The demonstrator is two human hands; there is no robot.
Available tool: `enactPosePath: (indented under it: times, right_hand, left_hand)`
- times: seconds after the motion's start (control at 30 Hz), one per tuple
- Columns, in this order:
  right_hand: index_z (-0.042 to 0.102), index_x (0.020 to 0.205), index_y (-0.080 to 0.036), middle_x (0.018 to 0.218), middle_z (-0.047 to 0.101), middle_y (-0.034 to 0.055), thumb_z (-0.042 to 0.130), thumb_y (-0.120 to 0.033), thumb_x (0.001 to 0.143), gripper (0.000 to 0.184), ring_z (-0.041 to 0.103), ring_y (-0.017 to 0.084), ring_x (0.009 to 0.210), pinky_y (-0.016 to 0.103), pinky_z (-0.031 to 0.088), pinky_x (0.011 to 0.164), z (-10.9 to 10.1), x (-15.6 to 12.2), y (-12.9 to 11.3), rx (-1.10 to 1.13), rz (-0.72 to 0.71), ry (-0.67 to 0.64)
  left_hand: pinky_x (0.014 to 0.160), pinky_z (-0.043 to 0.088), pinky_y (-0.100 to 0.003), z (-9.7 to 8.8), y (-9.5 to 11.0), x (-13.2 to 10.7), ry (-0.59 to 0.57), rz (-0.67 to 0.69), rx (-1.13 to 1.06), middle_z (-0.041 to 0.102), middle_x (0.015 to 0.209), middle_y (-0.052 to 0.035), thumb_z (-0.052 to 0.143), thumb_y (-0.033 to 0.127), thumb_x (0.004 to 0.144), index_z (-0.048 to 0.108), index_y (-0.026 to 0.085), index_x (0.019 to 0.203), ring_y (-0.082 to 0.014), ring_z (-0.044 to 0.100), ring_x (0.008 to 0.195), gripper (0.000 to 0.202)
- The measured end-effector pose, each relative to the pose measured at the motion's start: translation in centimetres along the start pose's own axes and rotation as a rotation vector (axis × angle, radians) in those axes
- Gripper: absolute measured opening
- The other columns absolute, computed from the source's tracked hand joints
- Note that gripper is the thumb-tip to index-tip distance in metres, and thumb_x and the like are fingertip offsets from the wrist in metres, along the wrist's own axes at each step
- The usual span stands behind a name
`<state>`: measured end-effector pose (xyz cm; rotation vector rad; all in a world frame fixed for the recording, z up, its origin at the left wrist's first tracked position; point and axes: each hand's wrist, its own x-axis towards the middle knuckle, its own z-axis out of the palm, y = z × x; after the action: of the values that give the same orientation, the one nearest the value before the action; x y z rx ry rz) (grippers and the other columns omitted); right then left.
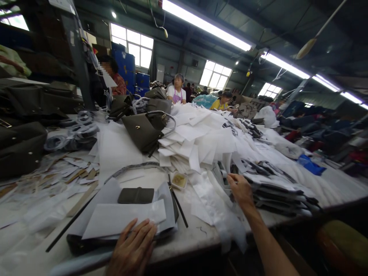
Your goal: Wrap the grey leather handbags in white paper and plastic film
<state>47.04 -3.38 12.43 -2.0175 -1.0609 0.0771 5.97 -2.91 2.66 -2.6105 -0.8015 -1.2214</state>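
Observation:
My left hand [135,241] lies with its fingers outstretched on a white sheet [123,218] that covers a dark bag [77,243]. Above that sheet, on the same bag, sits a small olive-grey flap or pouch [135,195]. The bag's wrapped handle [135,166] arches behind it, and a dark strap [179,207] sticks out on the right. At the right, the fingers of my right hand [240,188] are bent together beside white wrapping and a stack of dark flat pieces [276,197]. What they pinch is too unclear to name.
A tall heap of white sheets [198,134] fills the middle, with a finished-looking dark handbag [143,130] beside it. A small clear tub [179,180] stands near the bag. Clear film strips [212,199] hang over the table edge. Several people sit farther back.

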Motion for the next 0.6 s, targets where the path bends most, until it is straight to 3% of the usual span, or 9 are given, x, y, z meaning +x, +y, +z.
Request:
enactPosePath:
  times: [0.07, 0.13, 0.27, 0.47, 0.6]
  right_hand:
    - [0.066, 0.056, -0.021, 0.061, 0.064, 0.0074, 0.064, -0.043, 0.068, 0.025, 0.06, 0.025, 0.074, 0.035, 0.043, 0.07, -1.6, 2.0, 2.3, -0.022, 0.098, -0.072]
    - [0.06, 0.044, -0.021, 0.046, 0.056, 0.0041, 0.066, -0.043, 0.063, 0.029, 0.056, 0.022, 0.059, 0.033, 0.04, 0.061, -1.9, 2.9, 3.9, 0.001, 0.187, -0.178]
    - [0.066, 0.054, -0.018, 0.058, 0.066, 0.0049, 0.068, -0.048, 0.058, 0.03, 0.055, 0.017, 0.056, 0.028, 0.038, 0.053, -0.9, 3.3, 5.3, 0.146, 0.29, -0.298]
    - [0.064, 0.058, -0.018, 0.058, 0.062, 0.0024, 0.071, -0.05, 0.055, 0.033, 0.052, 0.013, 0.053, 0.026, 0.039, 0.051, -1.7, 3.1, 6.2, 0.342, 0.364, -0.187]
    - [0.067, 0.065, -0.019, 0.058, 0.061, 0.0004, 0.07, -0.047, 0.053, 0.031, 0.053, 0.014, 0.054, 0.026, 0.043, 0.05, -2.8, 0.7, 7.3, 0.419, 0.393, -0.062]
  left_hand:
    - [0.116, 0.027, -0.033, 0.1, 0.2, 0.1, 0.03, -0.02, -0.021, 0.073, 0.109, -0.0002, 0.048, 0.019, 0.099, 0.067, 0.021, 0.116, -0.0152, 0.066, 0.105, 0.025]
    - [0.115, 0.029, -0.032, 0.1, 0.4, 0.4, 0.066, -0.041, -0.045, 0.073, 0.106, 0.0, 0.048, 0.019, 0.099, 0.067, 0.021, 0.113, -0.015, 0.067, 0.103, 0.024]
    - [0.114, 0.03, -0.031, -0.2, 0.8, 0.8, 0.08, -0.058, -0.059, 0.073, 0.104, 0.0004, 0.047, 0.019, 0.099, 0.068, 0.021, 0.111, -0.0143, 0.067, 0.102, 0.024]
    - [0.111, 0.034, -0.033, -0.2, 0.9, 0.9, 0.071, -0.063, -0.03, 0.073, 0.103, -0.0005, 0.046, 0.019, 0.099, 0.066, 0.022, 0.113, -0.015, 0.067, 0.101, 0.025]
    - [0.112, 0.034, -0.035, 0.2, 1.1, 0.6, 0.088, -0.103, -0.069, 0.073, 0.103, -0.0011, 0.046, 0.017, 0.099, 0.066, 0.022, 0.113, -0.0154, 0.067, 0.102, 0.025]
